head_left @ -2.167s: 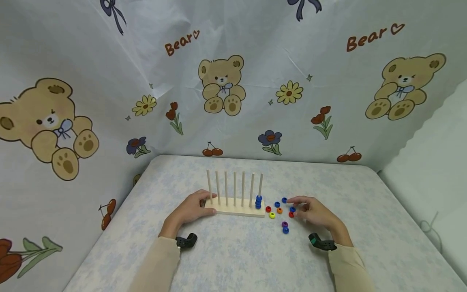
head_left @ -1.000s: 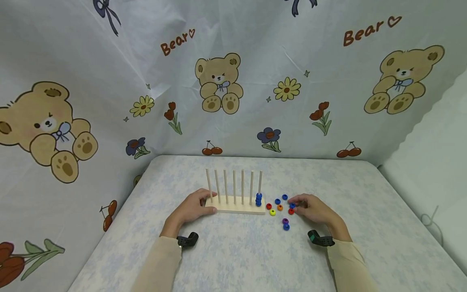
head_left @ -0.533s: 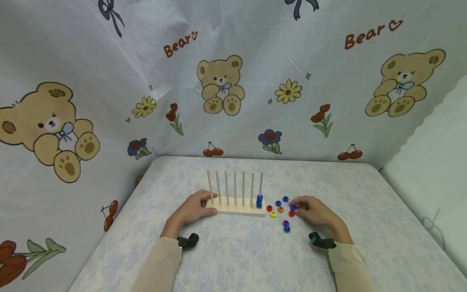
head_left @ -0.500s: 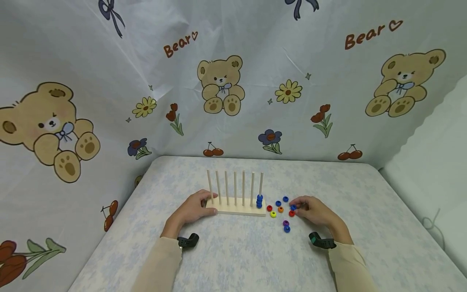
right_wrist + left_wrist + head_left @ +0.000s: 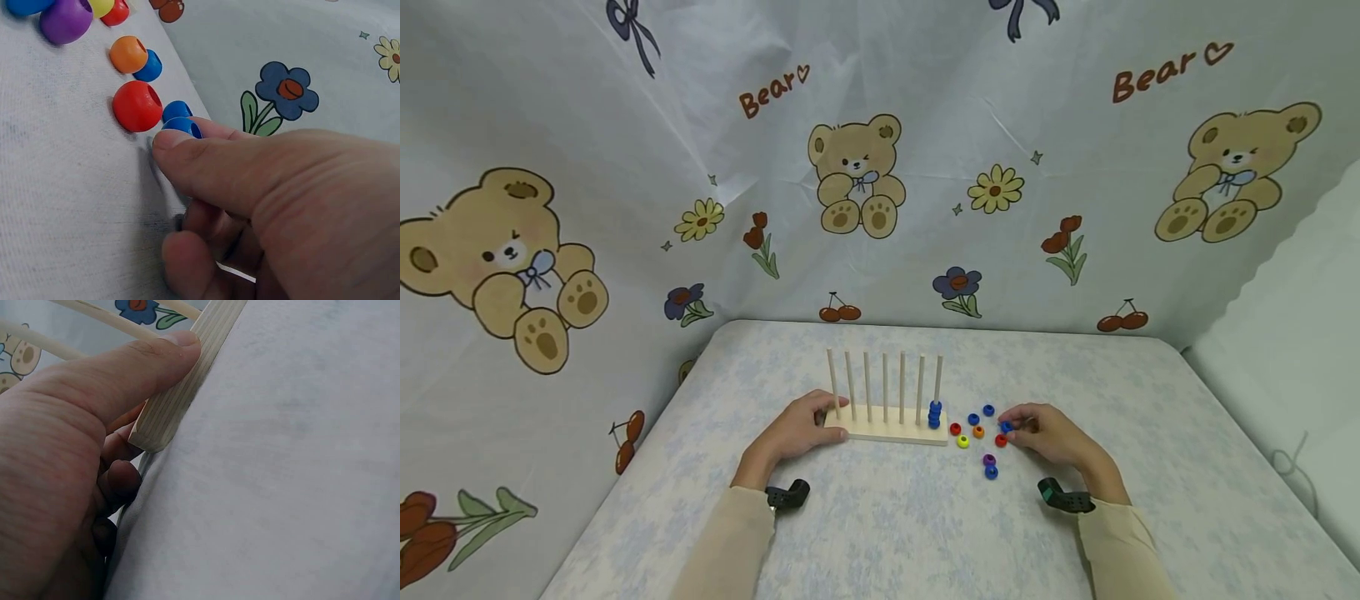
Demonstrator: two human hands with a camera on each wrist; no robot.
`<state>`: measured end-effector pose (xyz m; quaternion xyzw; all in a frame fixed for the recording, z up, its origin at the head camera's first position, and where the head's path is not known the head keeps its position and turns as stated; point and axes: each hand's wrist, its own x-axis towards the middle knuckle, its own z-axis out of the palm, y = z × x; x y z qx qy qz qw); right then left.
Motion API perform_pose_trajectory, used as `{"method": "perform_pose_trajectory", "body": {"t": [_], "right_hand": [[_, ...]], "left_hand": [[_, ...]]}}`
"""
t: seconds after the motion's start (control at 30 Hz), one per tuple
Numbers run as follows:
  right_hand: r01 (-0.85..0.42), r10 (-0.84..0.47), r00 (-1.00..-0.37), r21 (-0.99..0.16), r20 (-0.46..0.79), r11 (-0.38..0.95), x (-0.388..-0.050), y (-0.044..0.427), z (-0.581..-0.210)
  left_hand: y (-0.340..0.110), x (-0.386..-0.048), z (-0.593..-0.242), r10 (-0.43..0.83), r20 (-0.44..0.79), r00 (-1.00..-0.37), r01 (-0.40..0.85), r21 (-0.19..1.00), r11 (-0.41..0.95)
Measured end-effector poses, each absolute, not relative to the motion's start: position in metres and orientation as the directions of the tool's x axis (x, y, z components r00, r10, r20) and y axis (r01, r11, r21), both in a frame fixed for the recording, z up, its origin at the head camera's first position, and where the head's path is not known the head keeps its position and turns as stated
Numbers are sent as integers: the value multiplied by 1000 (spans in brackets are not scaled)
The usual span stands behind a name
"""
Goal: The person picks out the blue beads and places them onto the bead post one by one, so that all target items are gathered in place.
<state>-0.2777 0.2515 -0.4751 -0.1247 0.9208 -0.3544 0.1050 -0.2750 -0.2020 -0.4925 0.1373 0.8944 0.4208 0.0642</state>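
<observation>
The right hand point(image 5: 1051, 432) pinches a blue bead point(image 5: 1007, 427) to the right of the wooden rack point(image 5: 895, 430), loose beads point(image 5: 978, 432) lying between them; the rack's pegs point(image 5: 885, 385) run left to right, and the left hand point(image 5: 793, 429) grips its left end

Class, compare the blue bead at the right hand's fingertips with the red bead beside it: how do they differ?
The blue bead is pinched by the right hand, while the red bead rests unheld on the table. In the right wrist view, the thumb partly hides the blue bead, whereas the red bead shows whole. Both are rounded, with a hole.
</observation>
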Motion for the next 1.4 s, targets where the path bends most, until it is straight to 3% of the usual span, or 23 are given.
{"method": "perform_pose_trajectory", "body": {"t": [0.33,1.0,1.4], "right_hand": [[-67,-233,-962,-703,-143,708,-278,256,-471],[-256,-312,-948,-721,59,644,-268,251,-432],[-311,-254,-949,-685,186,659,-263,241,-419]], "left_hand": [[-199,-276,-489,298,2,-954,194,764,615],[-202,-278,-493,297,0,-955,193,759,622],[-203,-276,-494,294,1,-956,188,771,609]]}}
